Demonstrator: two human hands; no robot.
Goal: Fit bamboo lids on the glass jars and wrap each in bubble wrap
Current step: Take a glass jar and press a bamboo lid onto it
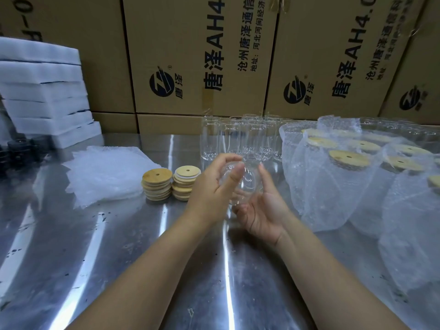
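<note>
Clear glass jar (246,184) held above the polished steel worktop (119,246): left hand (212,186) curled round its side, right hand (262,210) cupped palm-up beneath, fingers nearly straight. Two stacks of round bamboo lids (157,184) stand just left; bubble-wrapped lidded jars (345,177) at right

Left hand (213,186) grips glass jar (248,181), fingers curled; right hand (262,210) palm-up, fingers straight alongside

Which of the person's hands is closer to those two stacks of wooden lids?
The left. The left hand, gripping the glass jar, is just right of the lid stacks. The right hand cradles the jar's other side, farther from them.
</note>
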